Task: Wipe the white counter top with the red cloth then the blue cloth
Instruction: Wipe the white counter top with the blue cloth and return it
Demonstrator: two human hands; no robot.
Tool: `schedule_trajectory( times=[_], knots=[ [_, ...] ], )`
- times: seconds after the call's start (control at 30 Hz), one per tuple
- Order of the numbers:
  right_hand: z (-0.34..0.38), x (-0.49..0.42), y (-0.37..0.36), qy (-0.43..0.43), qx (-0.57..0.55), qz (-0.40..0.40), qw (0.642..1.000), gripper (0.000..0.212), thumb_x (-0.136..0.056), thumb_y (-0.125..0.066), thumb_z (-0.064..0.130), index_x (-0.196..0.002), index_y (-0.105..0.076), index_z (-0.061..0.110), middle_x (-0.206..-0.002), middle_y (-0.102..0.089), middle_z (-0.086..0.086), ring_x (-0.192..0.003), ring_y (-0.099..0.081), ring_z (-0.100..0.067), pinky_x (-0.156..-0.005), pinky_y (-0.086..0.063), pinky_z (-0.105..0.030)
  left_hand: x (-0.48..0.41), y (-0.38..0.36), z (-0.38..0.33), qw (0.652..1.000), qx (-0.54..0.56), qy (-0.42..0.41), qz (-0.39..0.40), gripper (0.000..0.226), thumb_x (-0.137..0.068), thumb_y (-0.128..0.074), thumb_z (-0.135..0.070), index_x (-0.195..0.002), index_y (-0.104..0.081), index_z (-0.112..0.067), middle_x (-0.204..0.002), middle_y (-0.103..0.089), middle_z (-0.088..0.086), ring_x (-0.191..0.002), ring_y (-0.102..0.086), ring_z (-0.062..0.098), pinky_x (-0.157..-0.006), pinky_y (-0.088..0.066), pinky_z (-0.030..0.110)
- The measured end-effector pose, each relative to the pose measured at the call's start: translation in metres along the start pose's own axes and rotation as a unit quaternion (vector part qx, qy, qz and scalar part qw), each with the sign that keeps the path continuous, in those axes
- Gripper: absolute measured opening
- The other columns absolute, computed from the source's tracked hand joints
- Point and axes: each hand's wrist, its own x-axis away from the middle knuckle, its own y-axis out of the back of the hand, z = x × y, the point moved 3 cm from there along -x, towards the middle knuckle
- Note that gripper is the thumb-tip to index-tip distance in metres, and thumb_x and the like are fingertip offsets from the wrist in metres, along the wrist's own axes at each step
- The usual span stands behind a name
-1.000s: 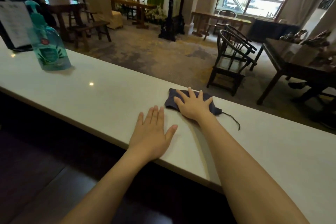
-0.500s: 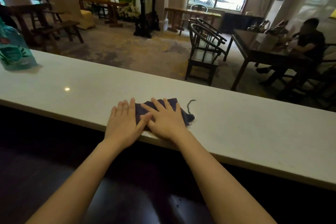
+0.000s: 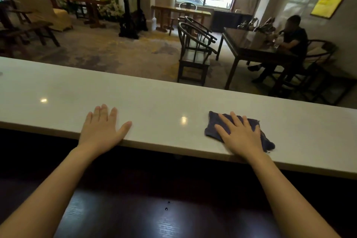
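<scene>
The right hand (image 3: 240, 135) lies flat on the blue cloth (image 3: 267, 142), fingers spread and extended, palm pressing down; nothing is pinched or gripped. The open palm spreads pressure across the fabric so that more of it stays in contact with the surface. The cloth sits crumpled on the white counter (image 3: 154, 106), close to the near edge, right of centre in the view.

The left hand (image 3: 102, 128) rests flat and empty on the counter, well apart from the cloth, fingers extended and thumb out. It likely serves as a brace for the body.

No red cloth is in view. The step in hand is judged to be the blue-cloth wipe, the 2nd of 2 stages. A person sits at a table (image 3: 249, 48) beyond the counter.
</scene>
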Motion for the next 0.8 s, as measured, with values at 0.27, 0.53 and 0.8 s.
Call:
schedule_trajectory(
  times=[0.27, 0.53, 0.8],
  knots=[
    [0.066, -0.006, -0.003, 0.028, -0.004, -0.005, 1.000, 0.064, -0.086, -0.013, 0.067, -0.144, -0.007, 0.042, -0.159, 0.000, -0.001, -0.143, 0.006, -0.038, -0.109, 0.006, -0.068, -0.001, 0.000, 0.000, 1.000, -0.009, 0.005, 0.009, 0.081, -0.086, -0.011, -0.066, -0.149, -0.004, -0.015, -0.158, 0.003, 0.016, -0.146, 0.004, 0.030, -0.119, 0.000, 0.045],
    [0.149, 0.009, -0.022, 0.186, -0.005, -0.001, 0.983, 0.061, -0.085, -0.014, 0.069, -0.142, -0.007, 0.048, -0.159, 0.001, 0.004, -0.144, 0.008, -0.032, -0.110, 0.008, -0.062, -0.003, -0.003, 0.000, 1.000, -0.005, 0.011, 0.000, 0.081, -0.086, -0.012, -0.066, -0.149, -0.003, -0.015, -0.158, 0.003, 0.016, -0.146, 0.004, 0.029, -0.118, 0.002, 0.044],
    [0.169, -0.026, -0.018, 0.131, -0.002, 0.008, 0.991, 0.062, -0.086, -0.014, 0.067, -0.143, -0.008, 0.045, -0.159, -0.001, 0.001, -0.144, 0.005, -0.036, -0.110, 0.006, -0.065, -0.003, -0.005, 0.000, 1.000, 0.006, 0.006, -0.027, 0.082, -0.085, -0.012, -0.066, -0.148, -0.007, -0.014, -0.158, -0.001, 0.018, -0.146, 0.003, 0.030, -0.118, 0.002, 0.045]
  ],
)
